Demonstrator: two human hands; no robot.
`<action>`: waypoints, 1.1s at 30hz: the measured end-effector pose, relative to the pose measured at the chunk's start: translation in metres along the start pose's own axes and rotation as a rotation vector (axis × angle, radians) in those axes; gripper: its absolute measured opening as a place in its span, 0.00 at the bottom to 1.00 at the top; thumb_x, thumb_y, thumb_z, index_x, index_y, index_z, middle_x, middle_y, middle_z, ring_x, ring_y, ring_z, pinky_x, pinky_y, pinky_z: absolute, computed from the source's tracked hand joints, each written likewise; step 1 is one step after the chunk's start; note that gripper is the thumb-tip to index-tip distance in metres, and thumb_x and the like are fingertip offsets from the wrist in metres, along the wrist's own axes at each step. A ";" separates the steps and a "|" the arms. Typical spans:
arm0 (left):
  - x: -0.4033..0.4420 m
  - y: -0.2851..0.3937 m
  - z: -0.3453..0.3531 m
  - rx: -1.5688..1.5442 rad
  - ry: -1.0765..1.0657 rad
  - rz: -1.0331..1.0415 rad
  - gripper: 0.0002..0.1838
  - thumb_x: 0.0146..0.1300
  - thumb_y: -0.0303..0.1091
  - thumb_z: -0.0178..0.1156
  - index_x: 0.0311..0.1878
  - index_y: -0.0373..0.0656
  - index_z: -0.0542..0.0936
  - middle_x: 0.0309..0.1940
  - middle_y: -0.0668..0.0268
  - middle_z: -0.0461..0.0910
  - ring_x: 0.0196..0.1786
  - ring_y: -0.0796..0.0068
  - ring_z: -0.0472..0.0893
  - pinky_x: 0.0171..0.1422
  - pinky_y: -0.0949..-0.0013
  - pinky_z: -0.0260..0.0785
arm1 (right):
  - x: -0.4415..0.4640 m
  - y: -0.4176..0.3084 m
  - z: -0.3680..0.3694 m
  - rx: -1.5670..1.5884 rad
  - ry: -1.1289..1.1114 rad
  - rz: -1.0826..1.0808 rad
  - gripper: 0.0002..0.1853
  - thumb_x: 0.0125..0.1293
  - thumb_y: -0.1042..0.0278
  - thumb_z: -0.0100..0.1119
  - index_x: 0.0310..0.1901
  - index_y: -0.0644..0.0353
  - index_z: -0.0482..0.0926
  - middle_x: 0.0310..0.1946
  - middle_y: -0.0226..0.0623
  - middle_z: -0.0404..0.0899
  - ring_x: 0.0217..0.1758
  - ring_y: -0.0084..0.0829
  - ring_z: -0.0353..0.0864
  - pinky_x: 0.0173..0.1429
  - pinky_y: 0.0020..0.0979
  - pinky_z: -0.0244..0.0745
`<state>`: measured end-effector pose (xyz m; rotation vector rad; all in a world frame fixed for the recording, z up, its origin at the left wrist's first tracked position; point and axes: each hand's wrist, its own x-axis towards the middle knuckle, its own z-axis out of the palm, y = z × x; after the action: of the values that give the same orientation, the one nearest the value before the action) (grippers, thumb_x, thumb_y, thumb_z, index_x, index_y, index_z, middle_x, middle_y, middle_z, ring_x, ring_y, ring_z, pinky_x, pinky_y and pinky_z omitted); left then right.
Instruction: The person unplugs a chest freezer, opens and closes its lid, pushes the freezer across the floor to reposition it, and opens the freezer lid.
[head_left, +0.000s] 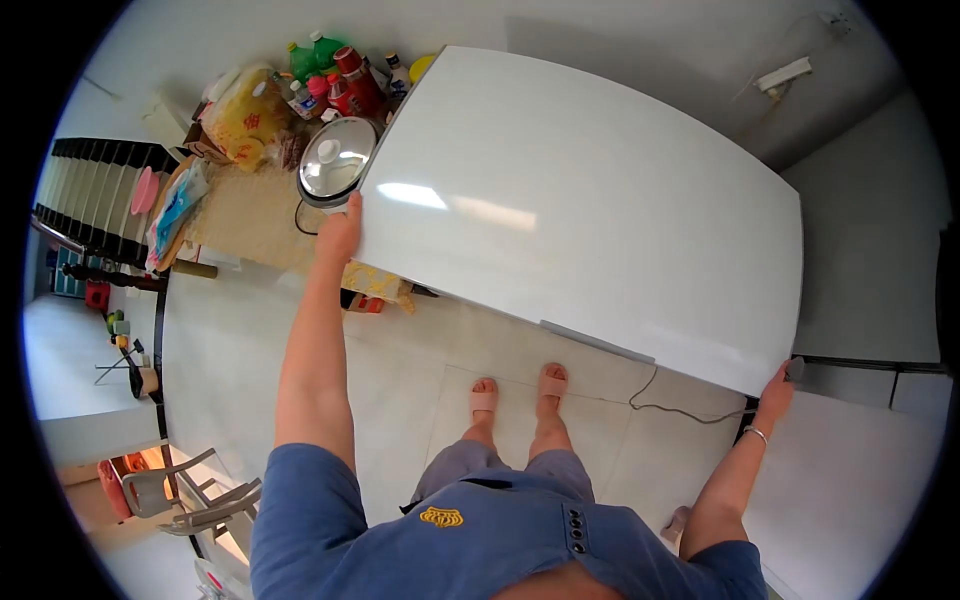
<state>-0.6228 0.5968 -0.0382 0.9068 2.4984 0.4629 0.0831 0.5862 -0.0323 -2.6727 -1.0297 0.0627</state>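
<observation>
Across the middle lies a wide, glossy white panel (590,210), like a chest freezer lid, with a grey strip (598,341) along its near edge. My left hand (340,232) grips its left edge, thumb up, beside a pot with a shiny metal lid (338,158). At the near right corner my right hand (775,393) is closed round the edge, close to a dark grey rounded piece (795,369). The fingers of both hands are partly hidden beneath or behind the panel's edge.
Bottles (350,75) and a yellowish plastic bag (247,115) crowd the table (250,215) at left. A dark cord (690,414) runs over the tiled floor. Grey chairs (200,500) stand lower left. A power strip (784,75) hangs on the wall.
</observation>
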 end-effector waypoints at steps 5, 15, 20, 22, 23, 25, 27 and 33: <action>-0.007 0.004 0.001 0.067 0.109 0.066 0.44 0.52 0.65 0.26 0.30 0.25 0.74 0.29 0.43 0.73 0.29 0.53 0.75 0.30 0.62 0.69 | 0.001 0.008 0.006 -0.123 0.096 -0.061 0.25 0.56 0.47 0.38 0.41 0.64 0.70 0.37 0.50 0.72 0.41 0.48 0.70 0.42 0.42 0.65; -0.009 0.005 0.003 0.080 0.167 0.032 0.43 0.53 0.64 0.26 0.37 0.27 0.72 0.33 0.45 0.73 0.32 0.53 0.75 0.31 0.61 0.68 | -0.018 -0.006 0.003 -0.081 0.129 -0.106 0.20 0.54 0.65 0.45 0.47 0.67 0.64 0.43 0.50 0.68 0.44 0.45 0.69 0.47 0.39 0.64; 0.023 -0.013 0.000 0.059 0.010 0.025 0.42 0.53 0.63 0.27 0.41 0.27 0.70 0.36 0.45 0.72 0.43 0.48 0.70 0.48 0.57 0.59 | -0.017 -0.007 0.004 0.063 0.098 -0.105 0.21 0.54 0.65 0.44 0.49 0.68 0.63 0.45 0.51 0.67 0.47 0.45 0.67 0.49 0.36 0.62; 0.017 -0.006 -0.006 0.162 -0.034 0.217 0.44 0.53 0.64 0.25 0.44 0.23 0.66 0.40 0.42 0.70 0.46 0.48 0.68 0.51 0.59 0.57 | -0.012 0.003 0.014 0.075 0.154 -0.107 0.21 0.54 0.65 0.44 0.48 0.67 0.63 0.44 0.51 0.68 0.47 0.46 0.67 0.49 0.36 0.62; 0.019 -0.004 -0.004 0.163 -0.037 0.221 0.44 0.53 0.64 0.25 0.44 0.23 0.66 0.40 0.42 0.70 0.46 0.48 0.68 0.51 0.59 0.57 | -0.009 0.006 0.017 0.121 0.160 -0.124 0.21 0.54 0.65 0.44 0.48 0.68 0.64 0.43 0.51 0.68 0.46 0.46 0.68 0.48 0.37 0.62; 0.027 0.001 -0.002 -0.058 -0.054 0.176 0.46 0.52 0.65 0.25 0.45 0.20 0.63 0.42 0.38 0.66 0.49 0.48 0.66 0.53 0.61 0.55 | -0.005 0.007 0.022 0.168 0.173 -0.136 0.20 0.54 0.64 0.45 0.47 0.68 0.65 0.42 0.52 0.69 0.45 0.46 0.68 0.48 0.37 0.62; 0.032 0.006 0.004 -0.030 -0.061 0.152 0.47 0.51 0.66 0.26 0.44 0.21 0.65 0.41 0.37 0.66 0.50 0.49 0.66 0.54 0.63 0.54 | -0.005 0.008 0.024 0.226 0.176 -0.102 0.19 0.53 0.64 0.45 0.45 0.68 0.67 0.39 0.52 0.70 0.44 0.47 0.69 0.47 0.36 0.63; 0.021 0.013 0.009 0.074 0.150 0.074 0.44 0.53 0.64 0.26 0.39 0.24 0.70 0.39 0.39 0.68 0.47 0.47 0.67 0.52 0.60 0.56 | -0.019 -0.003 0.020 0.249 0.266 -0.117 0.18 0.53 0.66 0.46 0.43 0.69 0.68 0.38 0.52 0.71 0.42 0.46 0.70 0.45 0.36 0.64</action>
<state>-0.6263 0.6216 -0.0464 1.0311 2.6390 0.4816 0.0645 0.5809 -0.0515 -2.3176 -1.0160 -0.1716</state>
